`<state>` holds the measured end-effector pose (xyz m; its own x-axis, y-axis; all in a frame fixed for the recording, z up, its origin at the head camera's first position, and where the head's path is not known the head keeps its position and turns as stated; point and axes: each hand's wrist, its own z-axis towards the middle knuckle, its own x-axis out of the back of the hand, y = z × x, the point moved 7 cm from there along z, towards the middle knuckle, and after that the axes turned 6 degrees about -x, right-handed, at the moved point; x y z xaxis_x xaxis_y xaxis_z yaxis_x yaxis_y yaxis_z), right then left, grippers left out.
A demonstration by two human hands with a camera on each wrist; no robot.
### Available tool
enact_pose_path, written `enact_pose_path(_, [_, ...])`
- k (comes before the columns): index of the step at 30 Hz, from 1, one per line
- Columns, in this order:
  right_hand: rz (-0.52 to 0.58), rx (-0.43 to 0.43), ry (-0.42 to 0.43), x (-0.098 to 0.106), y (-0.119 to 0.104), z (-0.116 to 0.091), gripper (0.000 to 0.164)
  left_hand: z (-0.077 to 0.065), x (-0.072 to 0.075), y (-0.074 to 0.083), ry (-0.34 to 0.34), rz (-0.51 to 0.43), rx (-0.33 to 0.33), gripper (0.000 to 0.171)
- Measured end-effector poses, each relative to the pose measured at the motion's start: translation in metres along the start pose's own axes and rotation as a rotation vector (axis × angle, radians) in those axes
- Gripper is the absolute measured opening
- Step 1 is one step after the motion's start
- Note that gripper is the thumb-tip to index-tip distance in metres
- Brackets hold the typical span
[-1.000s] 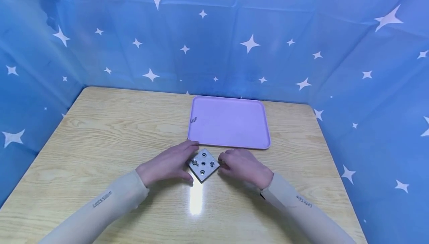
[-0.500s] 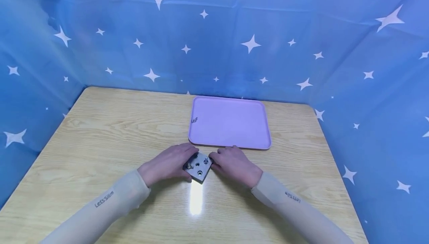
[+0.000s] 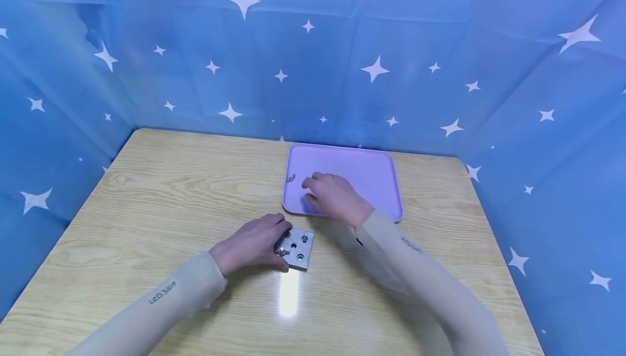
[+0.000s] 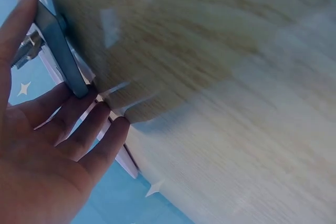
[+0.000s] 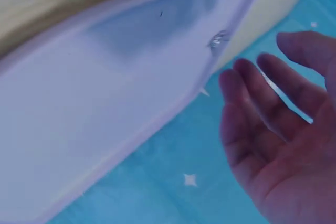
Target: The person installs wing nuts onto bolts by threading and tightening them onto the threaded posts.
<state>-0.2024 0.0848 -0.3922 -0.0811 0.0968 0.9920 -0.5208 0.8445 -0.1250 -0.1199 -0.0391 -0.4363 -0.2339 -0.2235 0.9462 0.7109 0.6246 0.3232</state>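
A square metal plate [image 3: 304, 249] with several holes lies on the table. Two threaded studs stand up from it; the nearer left one carries what looks like a wing nut [image 3: 282, 251], while the other stud [image 3: 305, 238] looks bare. My left hand [image 3: 254, 242] grips the plate's left side between thumb and fingers; the left wrist view shows the plate [image 4: 63, 51] edge-on between them. My right hand [image 3: 336, 195] hovers over the purple tray [image 3: 364, 174], fingers loosely bent and holding nothing. A small metal piece like a wing nut [image 3: 290, 178] lies by the tray's left rim.
The wooden table [image 3: 195, 182] carries the tray near its back edge, just beyond the plate. A blue curtain [image 3: 323, 46] with white stars hangs behind and at both sides.
Both hands were at the plate, which has turned so its sides face me more squarely. My right hand has left it and moved forward over the tray. My left hand stays on the plate.
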Motion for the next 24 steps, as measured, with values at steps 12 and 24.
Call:
enact_pose_path(12, [0.357,-0.249,-0.225,-0.04,0.026,0.071,0.045,0.003,-0.002,-0.001,-0.004,0.037,0.034,0.074])
enact_pose_path(24, [0.324,-0.231,-0.226,-0.055,0.019,0.085,0.012,0.006,-0.004,-0.001,-0.008,0.057,0.063,0.074])
